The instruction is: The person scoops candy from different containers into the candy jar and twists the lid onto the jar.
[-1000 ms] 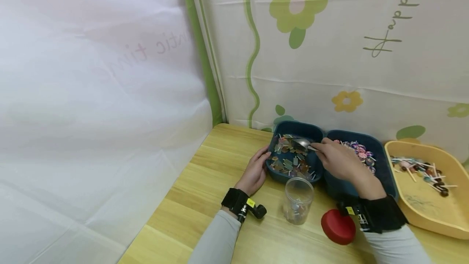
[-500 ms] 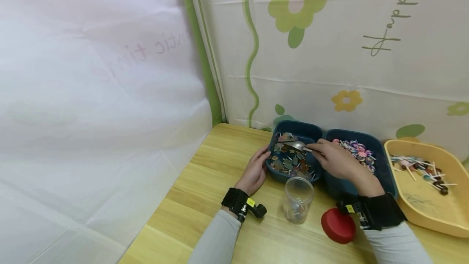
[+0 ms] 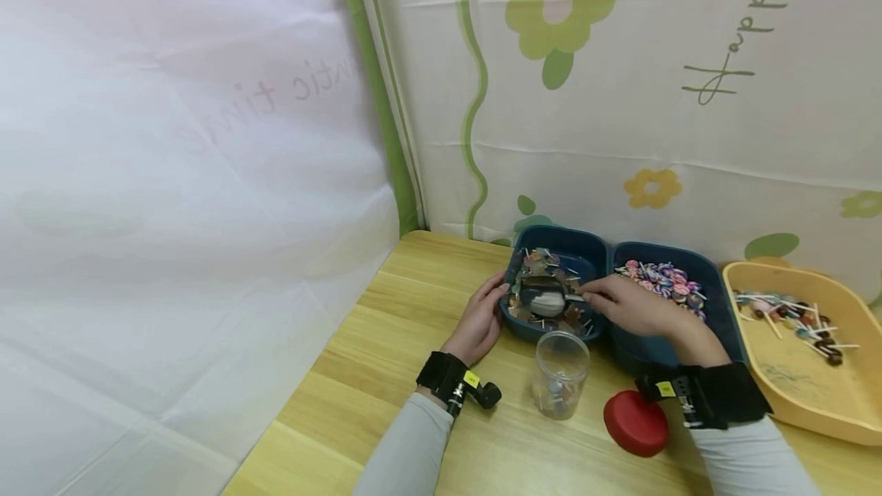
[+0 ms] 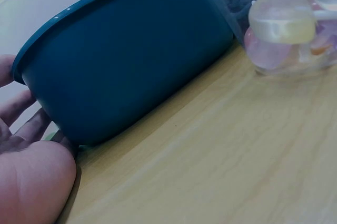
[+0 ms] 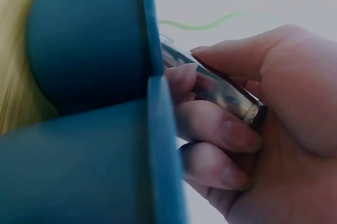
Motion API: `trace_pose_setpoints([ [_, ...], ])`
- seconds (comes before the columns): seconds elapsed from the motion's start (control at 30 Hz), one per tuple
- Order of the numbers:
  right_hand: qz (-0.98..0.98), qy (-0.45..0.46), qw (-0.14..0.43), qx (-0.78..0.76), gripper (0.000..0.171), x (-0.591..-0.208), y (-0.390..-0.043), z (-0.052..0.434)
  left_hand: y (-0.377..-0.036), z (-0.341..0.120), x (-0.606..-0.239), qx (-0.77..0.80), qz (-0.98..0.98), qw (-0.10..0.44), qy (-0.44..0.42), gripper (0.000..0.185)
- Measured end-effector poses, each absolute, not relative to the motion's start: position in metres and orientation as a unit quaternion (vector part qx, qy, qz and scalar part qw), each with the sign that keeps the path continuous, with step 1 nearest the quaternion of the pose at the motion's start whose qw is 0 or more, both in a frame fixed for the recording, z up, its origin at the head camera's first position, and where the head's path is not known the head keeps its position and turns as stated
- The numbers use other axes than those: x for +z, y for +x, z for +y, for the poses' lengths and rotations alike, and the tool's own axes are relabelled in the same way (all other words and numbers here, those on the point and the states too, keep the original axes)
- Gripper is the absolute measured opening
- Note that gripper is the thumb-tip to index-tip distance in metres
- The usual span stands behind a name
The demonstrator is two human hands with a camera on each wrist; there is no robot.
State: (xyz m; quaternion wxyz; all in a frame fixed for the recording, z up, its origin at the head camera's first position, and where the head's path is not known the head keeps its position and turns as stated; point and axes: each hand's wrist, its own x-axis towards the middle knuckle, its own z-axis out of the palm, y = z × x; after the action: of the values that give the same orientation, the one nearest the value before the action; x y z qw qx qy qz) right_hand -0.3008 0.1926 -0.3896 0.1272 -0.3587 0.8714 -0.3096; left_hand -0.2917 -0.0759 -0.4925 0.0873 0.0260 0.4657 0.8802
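My right hand (image 3: 637, 308) holds the handle of a metal scoop (image 3: 544, 298), fingers curled round it in the right wrist view. The scoop's bowl is low inside the left dark blue bin (image 3: 586, 245), over small popsicle- and star-shaped pieces (image 3: 540, 257). On that bin's left side rests my left hand (image 3: 475, 324). In the left wrist view its thumb is at the rim and its fingers lie along the outer wall (image 4: 121, 61). Just in front stands a clear plastic cup (image 3: 561, 373) with a few small pieces at the bottom.
Beside it, a second blue bin (image 3: 723, 320) contains swirled lollipop-like pieces (image 3: 664, 282), partly behind my right arm. Farther right is a yellow tray (image 3: 792, 381) with several stick candies (image 3: 799, 324). A red lid (image 3: 635, 423) lies near my right wrist. A printed curtain (image 3: 441, 98) hangs behind the table.
The scoop has moved from the back of the left bin toward its front, and its bowl has turned. My right hand shifted slightly with it, while my left hand stayed in place.
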Motion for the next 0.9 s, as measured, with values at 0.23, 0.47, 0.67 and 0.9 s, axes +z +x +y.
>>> trace_pose_setpoints([
  [0.23,0.854,-0.367,0.17,-0.328,0.036,-0.389,-0.297,0.183,-0.292,-0.076,-0.491,0.879,0.468,0.091,0.019,0.045],
  [0.47,0.862,-0.352,0.17,-0.322,0.029,-0.39,-0.294,0.179,-0.29,-0.076,-0.491,0.876,0.473,0.089,0.011,0.045],
  [0.67,0.85,-0.379,0.149,-0.334,0.022,-0.392,-0.298,0.184,-0.29,-0.077,-0.49,0.877,0.472,0.09,0.014,0.046],
  [0.9,0.817,-0.402,0.146,-0.387,0.02,-0.397,-0.304,0.196,-0.289,-0.077,-0.488,0.873,0.478,0.093,0.014,0.043],
])
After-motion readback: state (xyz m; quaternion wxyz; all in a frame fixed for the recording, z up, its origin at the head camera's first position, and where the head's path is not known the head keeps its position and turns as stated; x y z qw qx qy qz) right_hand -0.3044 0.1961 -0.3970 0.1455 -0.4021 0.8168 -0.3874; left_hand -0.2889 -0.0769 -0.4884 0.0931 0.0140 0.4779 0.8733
